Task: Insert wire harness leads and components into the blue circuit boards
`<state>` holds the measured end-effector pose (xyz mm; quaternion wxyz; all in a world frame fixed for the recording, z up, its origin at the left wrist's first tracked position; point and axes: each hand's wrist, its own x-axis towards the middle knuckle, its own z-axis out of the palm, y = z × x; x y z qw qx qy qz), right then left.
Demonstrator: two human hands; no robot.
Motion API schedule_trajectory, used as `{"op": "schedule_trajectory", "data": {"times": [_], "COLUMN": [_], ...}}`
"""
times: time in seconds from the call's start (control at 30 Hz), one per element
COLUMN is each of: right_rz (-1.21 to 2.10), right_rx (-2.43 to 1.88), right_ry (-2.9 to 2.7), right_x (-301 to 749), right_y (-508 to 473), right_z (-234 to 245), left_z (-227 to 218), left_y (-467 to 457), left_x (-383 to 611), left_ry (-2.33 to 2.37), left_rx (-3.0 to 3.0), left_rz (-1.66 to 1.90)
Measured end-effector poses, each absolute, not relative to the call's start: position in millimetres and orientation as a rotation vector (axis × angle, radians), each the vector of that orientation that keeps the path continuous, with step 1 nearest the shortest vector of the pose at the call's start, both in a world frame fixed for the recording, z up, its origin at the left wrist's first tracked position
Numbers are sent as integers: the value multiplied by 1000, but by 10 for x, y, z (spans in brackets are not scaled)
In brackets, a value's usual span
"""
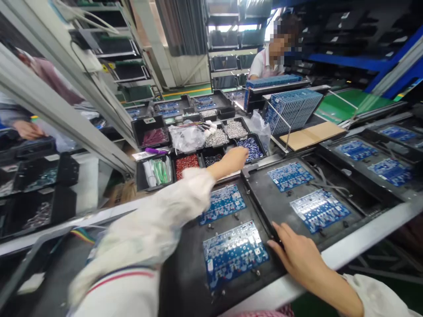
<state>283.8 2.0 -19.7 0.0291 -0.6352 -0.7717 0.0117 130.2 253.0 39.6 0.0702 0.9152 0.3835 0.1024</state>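
Note:
My left hand [235, 159] reaches forward to the bin of blue components [251, 149]. Its fingers are curled together at the bin's near left edge, and anything between them is hidden. My right hand [299, 251] grips the meeting rims of two black trays, thumb on one side and fingers on the other. In the nearer tray [185, 264] lie two blue circuit boards, a front one [234, 253] and a rear one [228, 203] partly behind my left sleeve. The tray to the right [261, 189] bears two more boards, one [291, 176] behind another [319, 210].
Bins of red components [187, 165], silver parts [216, 137] and green-and-white strips [157, 171] stand beyond the trays. A rack of upright boards [294, 110] and a brown cardboard sheet [313, 134] are at the back right. One co-worker [267, 61] sits behind; another's hand [28, 130] shows left.

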Motion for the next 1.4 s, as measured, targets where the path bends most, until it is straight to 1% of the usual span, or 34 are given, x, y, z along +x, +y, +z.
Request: {"op": "schedule_trajectory", "data": {"times": [0.07,0.13,0.23,0.3,0.4,0.5,0.57,0.67,0.7,0.73,0.8,0.87,0.93,1.03,1.1,1.2,1.4], "right_rz": [64,97,192,251,304,377,471,783,908,960,813,716,761,892,950,968,838], "right_rx": [-1902,-1840,-1770,-1740,-1697,-1644,-1593,-1427,-1348,-1331,-1423,-1316,-1086,-824,-751,-774,-813], "right_ry": [-2429,-2491,-2581,-2633,-2700,-2721,-2694,-2629,-2607,-2565,-2420,-2454,-2547,-2584,-2561,-2517,-2596], "right_x": [2742,2649,2531,2459,2357,2319,2384,2605,2674,2716,2681,2470,2151,1708,1528,1400,1243], "right_y": [-11,-32,-33,-17,-2,-6,21,219,337,473,764,1004,1136,1138,1077,1019,1275], "right_z": [-226,-251,-242,-201,-130,-80,-33,106,164,221,311,350,336,252,186,129,209], "left_z": [275,127,-68,-120,-30,215,396,573,589,580,492,341,182,21,-30,-61,-38], "left_y": [2933,3126,3202,3243,3399,3561,3543,3153,2919,2643,2027,1443,1002,677,618,596,411], "left_x": [1761,2023,2129,2119,2080,1943,1713,1142,924,713,351,100,-55,-203,-289,-397,-535], "left_ry": [1220,1290,1366,1375,1356,1368,1392,1246,1153,1093,1106,1163,1167,1091,1053,1060,1077], "left_rx": [2751,2732,2684,2653,2610,2543,2419,1906,1709,1529,1207,963,774,615,574,574,548], "left_rz": [318,348,387,391,421,502,616,856,875,846,592,353,365,532,596,635,690]}}
